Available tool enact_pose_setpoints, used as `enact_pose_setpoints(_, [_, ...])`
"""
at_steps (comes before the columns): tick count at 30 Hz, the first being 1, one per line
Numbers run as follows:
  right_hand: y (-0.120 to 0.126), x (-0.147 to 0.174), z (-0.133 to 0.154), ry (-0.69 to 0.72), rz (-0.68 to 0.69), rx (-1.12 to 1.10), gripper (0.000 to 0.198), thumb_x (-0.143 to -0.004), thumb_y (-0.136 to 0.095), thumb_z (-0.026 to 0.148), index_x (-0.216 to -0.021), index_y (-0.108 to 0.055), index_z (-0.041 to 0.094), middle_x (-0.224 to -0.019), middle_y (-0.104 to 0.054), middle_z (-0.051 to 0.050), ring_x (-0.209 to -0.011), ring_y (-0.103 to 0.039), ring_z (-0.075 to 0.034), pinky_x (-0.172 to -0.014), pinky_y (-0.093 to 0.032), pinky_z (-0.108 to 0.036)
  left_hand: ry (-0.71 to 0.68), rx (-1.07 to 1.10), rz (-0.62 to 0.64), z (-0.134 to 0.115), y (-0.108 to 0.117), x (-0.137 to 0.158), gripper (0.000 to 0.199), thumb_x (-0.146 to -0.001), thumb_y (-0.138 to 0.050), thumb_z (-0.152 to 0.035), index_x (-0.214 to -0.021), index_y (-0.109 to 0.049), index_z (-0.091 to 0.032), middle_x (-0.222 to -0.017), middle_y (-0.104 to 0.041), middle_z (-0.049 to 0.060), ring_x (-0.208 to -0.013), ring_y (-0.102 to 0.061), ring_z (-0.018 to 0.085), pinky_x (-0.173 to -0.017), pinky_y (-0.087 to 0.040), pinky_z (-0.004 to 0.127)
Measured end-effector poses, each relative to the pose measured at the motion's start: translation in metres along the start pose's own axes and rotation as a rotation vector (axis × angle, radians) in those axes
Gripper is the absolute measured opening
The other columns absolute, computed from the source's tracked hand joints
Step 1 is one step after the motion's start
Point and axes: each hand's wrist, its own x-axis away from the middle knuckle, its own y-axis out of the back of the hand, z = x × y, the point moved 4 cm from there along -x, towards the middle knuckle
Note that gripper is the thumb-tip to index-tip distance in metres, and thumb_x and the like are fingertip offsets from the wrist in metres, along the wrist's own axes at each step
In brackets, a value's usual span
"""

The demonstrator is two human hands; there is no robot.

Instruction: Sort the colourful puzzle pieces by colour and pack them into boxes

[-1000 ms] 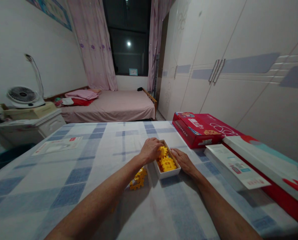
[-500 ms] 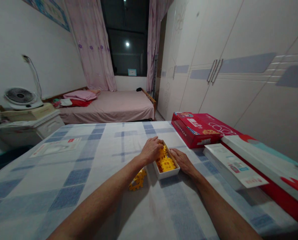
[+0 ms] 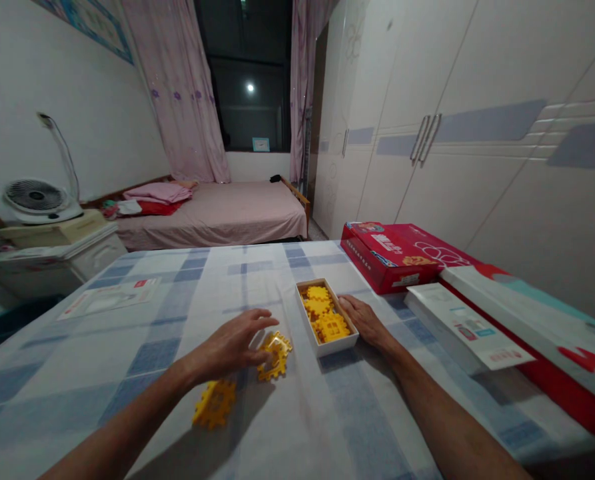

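A small white box with several yellow toothed plastic pieces inside stands on the checked tablecloth. My right hand lies flat against the box's right side. To the left of the box, my left hand has its fingers spread over a small cluster of yellow pieces, touching its left edge. One more yellow piece lies flat on the cloth below my left wrist.
A red carton and long white and red boxes line the table's right edge. A paper sheet lies at the left. Beyond the table are a bed, a fan and white wardrobe doors.
My left hand left the box and moved down-left to the loose yellow pieces on the cloth. A yellow piece below my wrist has come into view. My right hand has stayed by the box.
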Motion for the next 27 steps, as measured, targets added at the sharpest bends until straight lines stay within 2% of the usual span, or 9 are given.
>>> enact_pose_setpoints(3, [0.000,0.001,0.001,-0.010,-0.011,-0.022,0.047,-0.085,-0.036,0.052,-0.095,-0.067,0.018,-0.090,-0.068,-0.007,-0.084,-0.061,-0.022,-0.076,-0.046,-0.032,0.049,-0.019,0.065,-0.002,-0.011,0.016,0.063,-0.074,-0.066,-0.035,-0.132,-0.045,-0.026,-0.142,-0.042,0.008,-0.127,-0.043,0.025,-0.106,-0.034,0.039])
enact_pose_setpoints(7, [-0.002,0.003,0.000,-0.014,0.008,-0.094,0.050,-0.086,-0.036,0.056,-0.098,-0.066,0.017,-0.090,-0.067,-0.007,-0.082,-0.061,-0.021,-0.071,-0.046,-0.030,-0.003,-0.026,0.084,-0.015,-0.030,0.010,0.081,-0.066,-0.073,-0.042,-0.137,-0.039,-0.023,-0.141,-0.042,0.011,-0.127,-0.041,0.026,-0.105,-0.035,0.038])
enact_pose_setpoints(10, [-0.003,0.002,-0.003,-0.018,0.027,-0.088,0.052,-0.086,-0.036,0.056,-0.103,-0.065,0.016,-0.093,-0.067,-0.008,-0.083,-0.062,-0.022,-0.072,-0.047,-0.031,-0.011,-0.079,0.025,-0.015,-0.041,0.002,0.068,-0.067,-0.071,-0.032,-0.130,-0.048,-0.021,-0.133,-0.050,0.010,-0.121,-0.046,0.027,-0.101,-0.039,0.038])
enact_pose_setpoints(14, [-0.001,0.002,-0.004,-0.027,0.007,-0.060,0.050,-0.086,-0.038,0.056,-0.103,-0.065,0.017,-0.099,-0.067,-0.008,-0.090,-0.061,-0.024,-0.078,-0.046,-0.033,-0.020,-0.046,-0.126,-0.004,-0.047,0.002,0.045,-0.072,-0.061,-0.018,-0.117,-0.059,-0.020,-0.121,-0.058,0.007,-0.111,-0.052,0.021,-0.096,-0.043,0.032])
enact_pose_setpoints(18, [-0.001,0.003,-0.001,-0.045,0.006,-0.094,0.050,-0.085,-0.039,0.057,-0.101,-0.066,0.017,-0.094,-0.068,-0.008,-0.087,-0.061,-0.023,-0.076,-0.046,-0.033,-0.051,0.003,-0.209,0.003,-0.051,0.004,0.043,-0.069,-0.061,-0.015,-0.112,-0.061,-0.019,-0.112,-0.060,0.007,-0.104,-0.054,0.020,-0.093,-0.045,0.033])
enact_pose_setpoints(22, [-0.001,0.004,0.006,0.001,0.020,-0.091,0.052,-0.085,-0.037,0.057,-0.101,-0.066,0.016,-0.092,-0.067,-0.008,-0.084,-0.060,-0.022,-0.074,-0.045,-0.031,-0.080,0.037,-0.259,0.004,-0.052,0.004,0.046,-0.068,-0.061,-0.015,-0.114,-0.061,-0.019,-0.111,-0.060,0.007,-0.103,-0.054,0.021,-0.093,-0.045,0.035])
enact_pose_setpoints(27, [0.000,0.003,0.006,0.011,0.017,-0.114,0.051,-0.085,-0.038,0.057,-0.096,-0.067,0.016,-0.089,-0.067,-0.008,-0.083,-0.060,-0.021,-0.073,-0.046,-0.030,-0.067,0.124,-0.303,-0.004,-0.032,0.006,0.037,-0.074,-0.062,-0.019,-0.111,-0.062,-0.019,-0.113,-0.060,0.008,-0.106,-0.056,0.022,-0.094,-0.046,0.036])
